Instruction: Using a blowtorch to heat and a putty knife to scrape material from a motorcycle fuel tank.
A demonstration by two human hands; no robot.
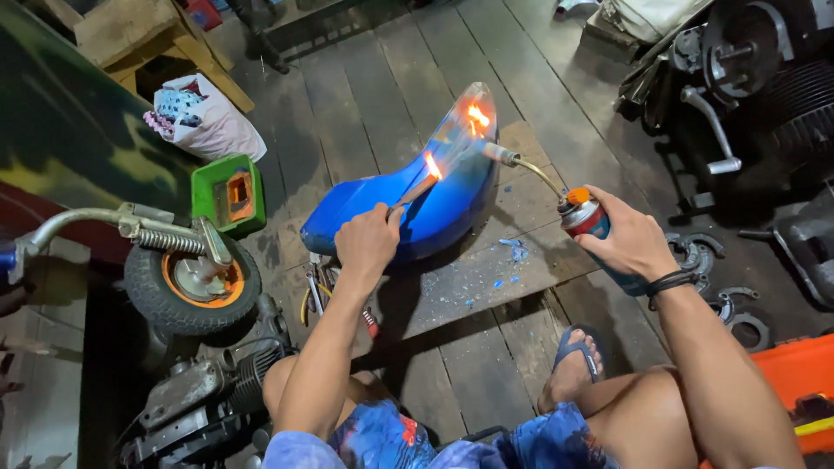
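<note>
A glossy blue curved body panel [434, 195] lies on the wooden floor in front of me. My left hand [367, 243] grips a thin scraper [417, 187] laid against the panel, with a small flame at its tip. My right hand [630, 239] holds a gas torch canister [584, 214] with an orange cap. Its bent nozzle [512, 161] points at the panel's far end, where a flame [478, 115] burns on the surface. Blue paint flakes [512, 252] lie on a board beside the panel.
A small wheel with an orange rim [193, 282] and a spring stands at left, above an engine [204, 391]. A green box [228, 195] and a white bag [204, 117] sit behind. Black engine parts [747, 78] fill the right. An orange case [799, 382] lies near my right knee; my sandalled foot [578, 360] rests on the planks.
</note>
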